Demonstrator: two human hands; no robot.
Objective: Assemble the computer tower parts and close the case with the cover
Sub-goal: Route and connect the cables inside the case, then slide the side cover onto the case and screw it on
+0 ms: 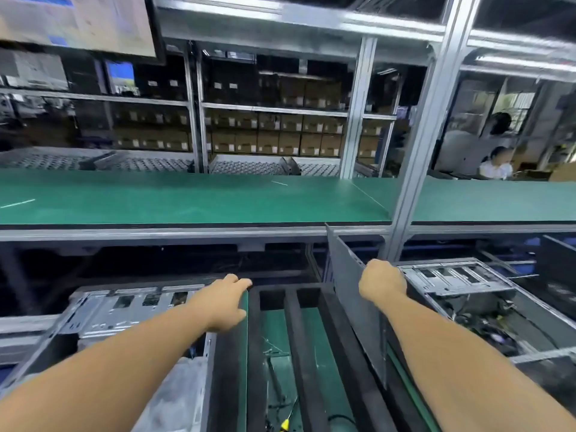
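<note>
Green matting [193,201] covered the bench beyond both hands, stacked cartons [280,132] behind. Right hand [381,283] gripped a thin grey cover panel [358,307] standing on edge; left hand [229,299], fingers straight, rested on an open metal case [124,307].

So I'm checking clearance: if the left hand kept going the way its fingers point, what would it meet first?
Probably the dark gap under the green bench; the left hand points forward past the pallet edge. Depth is unclear.
</note>
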